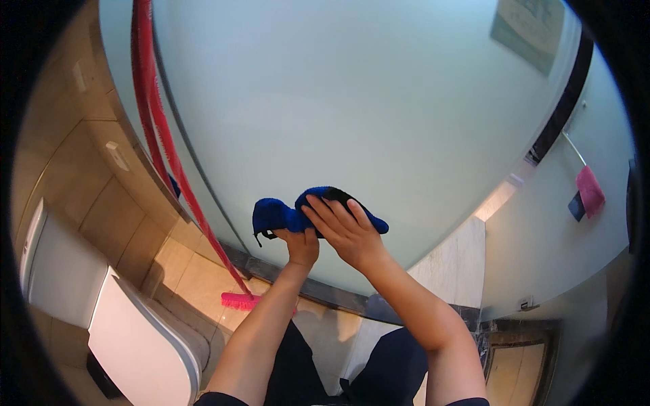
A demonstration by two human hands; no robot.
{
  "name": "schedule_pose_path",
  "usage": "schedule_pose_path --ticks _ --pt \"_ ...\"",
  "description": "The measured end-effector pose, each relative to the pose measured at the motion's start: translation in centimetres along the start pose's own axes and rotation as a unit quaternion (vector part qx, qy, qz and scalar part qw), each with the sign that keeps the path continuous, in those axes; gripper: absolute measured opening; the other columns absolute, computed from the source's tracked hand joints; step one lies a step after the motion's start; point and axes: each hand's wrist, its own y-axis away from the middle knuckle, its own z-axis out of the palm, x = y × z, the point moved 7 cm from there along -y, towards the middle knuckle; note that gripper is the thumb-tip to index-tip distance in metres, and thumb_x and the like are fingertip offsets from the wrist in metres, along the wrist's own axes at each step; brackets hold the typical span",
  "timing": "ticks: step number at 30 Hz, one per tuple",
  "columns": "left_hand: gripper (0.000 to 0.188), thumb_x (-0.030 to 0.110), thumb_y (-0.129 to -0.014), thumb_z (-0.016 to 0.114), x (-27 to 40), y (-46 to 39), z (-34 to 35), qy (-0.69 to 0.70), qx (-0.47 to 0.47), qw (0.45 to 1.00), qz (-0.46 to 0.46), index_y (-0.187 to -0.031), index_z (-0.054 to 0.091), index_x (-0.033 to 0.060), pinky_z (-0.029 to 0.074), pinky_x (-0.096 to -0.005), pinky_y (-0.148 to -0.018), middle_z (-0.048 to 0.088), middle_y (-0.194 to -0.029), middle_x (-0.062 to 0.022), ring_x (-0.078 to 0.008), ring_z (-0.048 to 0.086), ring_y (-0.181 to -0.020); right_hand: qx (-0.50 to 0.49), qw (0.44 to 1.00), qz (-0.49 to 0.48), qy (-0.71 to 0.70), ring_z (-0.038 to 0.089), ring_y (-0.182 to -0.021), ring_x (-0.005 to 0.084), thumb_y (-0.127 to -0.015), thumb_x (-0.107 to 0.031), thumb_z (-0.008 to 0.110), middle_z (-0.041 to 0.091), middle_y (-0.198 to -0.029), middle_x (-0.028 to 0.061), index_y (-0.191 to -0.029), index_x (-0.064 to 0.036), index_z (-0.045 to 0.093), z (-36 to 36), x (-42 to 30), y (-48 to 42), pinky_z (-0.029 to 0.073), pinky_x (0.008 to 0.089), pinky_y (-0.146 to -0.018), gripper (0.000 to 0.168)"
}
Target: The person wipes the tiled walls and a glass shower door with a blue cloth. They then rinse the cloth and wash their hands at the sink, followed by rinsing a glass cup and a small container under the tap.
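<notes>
A dark blue cloth [274,215] lies against a large frosted glass panel [355,116] in front of me. My left hand [299,246] grips the lower left part of it, with its fingers partly hidden under the fabric. From that side a bunched end hangs out with a thin dark loop or strap below. My right hand [348,228] lies flat on the wider right part of the cloth, fingers spread, pressing it to the glass.
A red-handled broom [190,193] with pink bristles leans at the left edge of the panel. A white toilet [142,340] stands at lower left beside a tiled wall [96,203]. On the right, pink and grey cloths [590,190] hang by a glass door [538,243].
</notes>
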Motion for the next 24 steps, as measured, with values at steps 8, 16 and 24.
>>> schedule_pose_path --ticks 8,16,24 --pt "0.036 0.016 -0.085 0.046 0.5 5.4 3.8 -0.032 -0.123 0.991 -0.034 -0.118 0.045 0.0017 0.007 -0.0558 -0.102 0.041 -0.124 -0.0239 -0.0421 0.027 -0.119 -0.019 0.999 -0.006 0.048 0.037 -0.121 0.0105 -0.081 -0.016 0.05 0.04 -0.137 -0.0094 -0.13 -0.029 0.046 -0.8 2.0 6.1 0.014 0.0354 -0.109 0.051" --pt "0.045 0.02 -0.083 0.057 7.4 7.3 5.0 -0.114 -0.199 0.972 0.049 -0.123 0.045 0.0044 0.009 -0.055 -0.102 0.038 -0.129 -0.0241 -0.0425 0.026 -0.121 -0.043 0.996 0.022 0.075 0.032 -0.125 0.0093 -0.086 -0.02 0.048 0.034 -0.141 -0.01 -0.134 -0.032 0.041 -1.5 5.0 11.2 0.005 0.0367 -0.111 0.05" --pt "0.055 0.034 -0.079 0.065 20.6 -0.4 4.6 -0.083 -0.113 0.955 0.262 -0.126 0.049 0.0093 0.01 -0.0612 -0.099 0.038 -0.131 -0.0229 -0.0452 0.026 -0.124 0.108 0.969 0.215 -0.047 0.026 -0.129 0.0385 -0.075 -0.025 0.068 0.027 -0.143 0.0159 -0.125 -0.015 0.051 -6.6 13.2 10.2 0.021 0.0513 -0.105 0.054"
